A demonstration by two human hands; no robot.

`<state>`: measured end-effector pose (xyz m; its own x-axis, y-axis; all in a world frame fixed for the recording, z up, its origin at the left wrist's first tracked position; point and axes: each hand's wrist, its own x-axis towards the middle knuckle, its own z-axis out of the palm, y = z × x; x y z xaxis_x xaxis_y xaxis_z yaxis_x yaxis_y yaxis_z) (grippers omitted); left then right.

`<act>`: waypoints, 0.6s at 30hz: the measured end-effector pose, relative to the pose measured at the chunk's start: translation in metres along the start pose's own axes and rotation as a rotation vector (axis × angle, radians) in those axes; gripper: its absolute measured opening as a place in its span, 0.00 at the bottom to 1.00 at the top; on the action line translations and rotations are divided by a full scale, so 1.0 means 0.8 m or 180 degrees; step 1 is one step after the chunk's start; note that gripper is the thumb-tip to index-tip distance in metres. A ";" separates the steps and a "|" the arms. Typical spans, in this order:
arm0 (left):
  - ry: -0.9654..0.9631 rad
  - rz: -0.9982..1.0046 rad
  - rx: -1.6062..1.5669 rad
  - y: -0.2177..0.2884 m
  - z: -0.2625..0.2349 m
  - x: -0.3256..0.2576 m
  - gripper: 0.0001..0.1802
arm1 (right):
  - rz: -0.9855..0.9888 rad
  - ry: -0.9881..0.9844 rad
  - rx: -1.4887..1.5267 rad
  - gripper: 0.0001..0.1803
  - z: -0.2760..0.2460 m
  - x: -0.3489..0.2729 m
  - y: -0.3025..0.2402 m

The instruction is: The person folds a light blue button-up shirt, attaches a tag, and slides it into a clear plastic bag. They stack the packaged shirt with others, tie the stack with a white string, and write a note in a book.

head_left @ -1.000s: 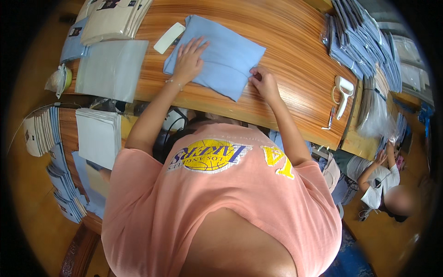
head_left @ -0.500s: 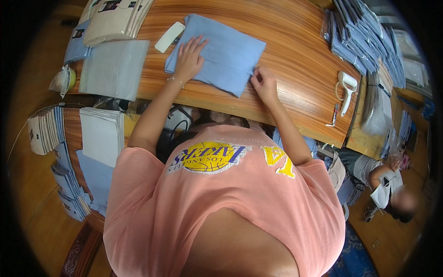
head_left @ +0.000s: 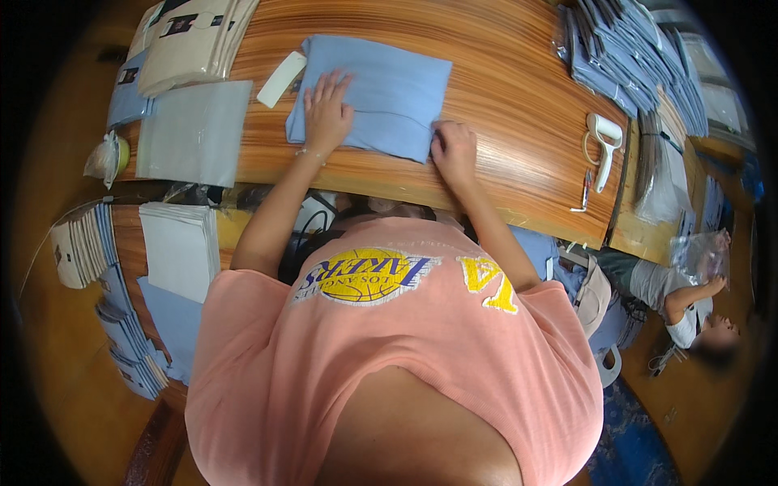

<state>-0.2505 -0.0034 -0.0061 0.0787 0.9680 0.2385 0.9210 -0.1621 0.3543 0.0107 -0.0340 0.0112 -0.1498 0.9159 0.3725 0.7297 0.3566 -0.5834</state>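
A light blue folded garment [head_left: 381, 85] lies on the wood-grain table in front of me, with a crease running across its nearer part. Flat on its left side rests my left hand [head_left: 327, 113], fingers stretched out and slightly apart. My right hand [head_left: 455, 150] is at the garment's near right edge; its fingers are curled and closed there, on the edge of the cloth. A white card tag [head_left: 281, 79] sticks out past the garment's left side, beyond my left hand.
Clear plastic bags [head_left: 196, 134] and beige packed garments [head_left: 190, 44] lie on the left. A white lint roller [head_left: 605, 150] and a small cutter-like tool [head_left: 583, 192] are at the right, near stacked blue packed garments [head_left: 628, 57]. A person [head_left: 677, 300] holds a clear bag at far right.
The garment now lies squarer to the table edge, its right side turned slightly. My right hand has shifted a little down its edge. The person at right has raised a clear bag.
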 end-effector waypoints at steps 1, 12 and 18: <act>0.0065 -0.0036 -0.0049 0.004 0.003 -0.003 0.31 | 0.0037 -0.0163 0.0024 0.07 0.002 -0.003 0.002; -0.0056 0.0052 -0.0015 -0.034 -0.055 -0.043 0.18 | -0.0558 -0.0736 0.0133 0.18 -0.010 0.007 -0.005; 0.0464 -0.0783 -0.1599 -0.040 -0.069 -0.024 0.08 | 0.0535 0.0087 0.0271 0.13 -0.082 -0.001 0.063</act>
<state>-0.3026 -0.0277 0.0282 -0.2010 0.9581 0.2042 0.6084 -0.0412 0.7925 0.0912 -0.0290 0.0286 -0.0114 0.9590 0.2833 0.6836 0.2142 -0.6977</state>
